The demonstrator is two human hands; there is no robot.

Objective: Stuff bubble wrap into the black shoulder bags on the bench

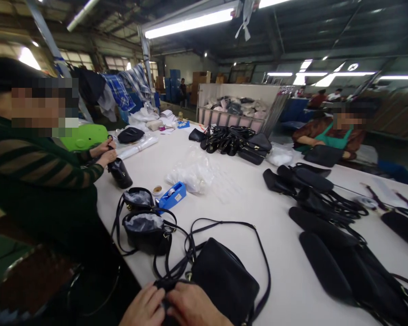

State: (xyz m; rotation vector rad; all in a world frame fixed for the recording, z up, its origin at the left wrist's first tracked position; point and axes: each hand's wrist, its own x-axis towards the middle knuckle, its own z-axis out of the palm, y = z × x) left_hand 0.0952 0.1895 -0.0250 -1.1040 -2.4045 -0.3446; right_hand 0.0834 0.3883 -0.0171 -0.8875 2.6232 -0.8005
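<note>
At the bottom edge, my left hand (pixel 144 307) and my right hand (pixel 195 304) close their fingers on the top of a black handbag (pixel 172 284). Most of that bag is cut off by the frame or covered by my hands. Just right of them a black shoulder bag (pixel 222 276) lies flat, its long strap looped out over the table. Ahead and to the left stand two black bags, the nearer bag (pixel 146 231) and the farther bag (pixel 138 199), both open with clear plastic showing inside. Their straps trail toward my hands.
A blue tape dispenser (pixel 172 195) and a tape roll (pixel 157 190) sit mid-table beside clear plastic bags (pixel 192 174). Many black bags (pixel 340 253) cover the right side, with another pile (pixel 231 140) farther back. A co-worker at left handles a black bag (pixel 119 172); another sits at right.
</note>
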